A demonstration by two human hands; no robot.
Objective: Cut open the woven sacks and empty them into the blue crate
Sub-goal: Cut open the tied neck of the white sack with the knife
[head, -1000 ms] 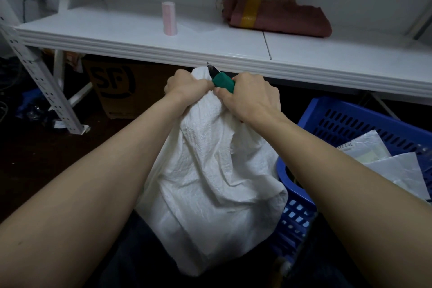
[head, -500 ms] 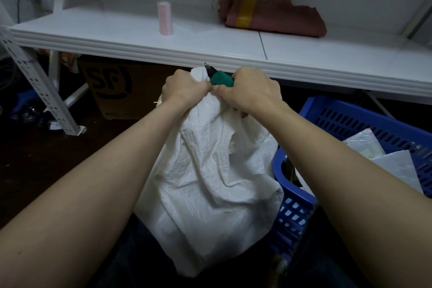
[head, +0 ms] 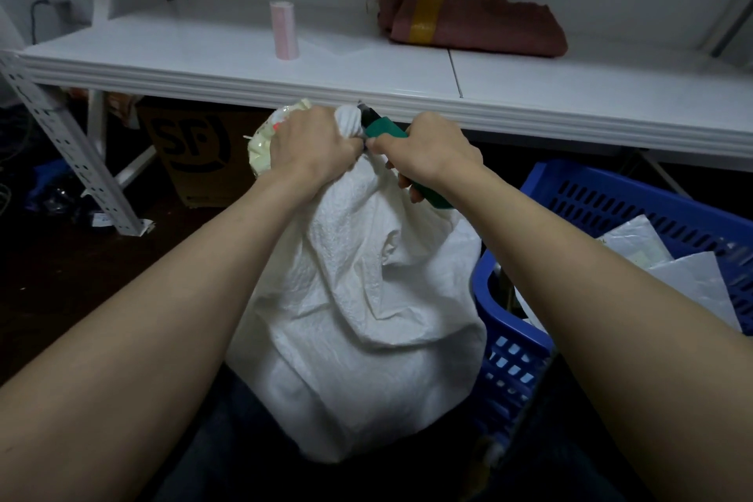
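Observation:
A full white woven sack (head: 358, 318) stands upright between my arms, below the table edge. My left hand (head: 313, 147) is clenched around its bunched neck, and a taped cream-coloured end (head: 260, 143) sticks out to the left of the fist. My right hand (head: 432, 149) grips a green-handled cutter (head: 387, 128) whose dark blade tip touches the sack's neck just right of my left fist. The blue crate (head: 611, 200) sits to the right of the sack, touching it, with white plastic parcels (head: 672, 269) inside.
A white table (head: 366, 69) runs across just beyond my hands, carrying a pink roll (head: 284, 30) and a folded reddish sack (head: 472, 18). Beneath it are a cardboard box (head: 195, 151) and a perforated metal post (head: 69, 147) on the dark floor.
My hands have drawn slightly apart. The taped cream end of the sack's neck now shows left of my left fist, and more of the green cutter handle is visible.

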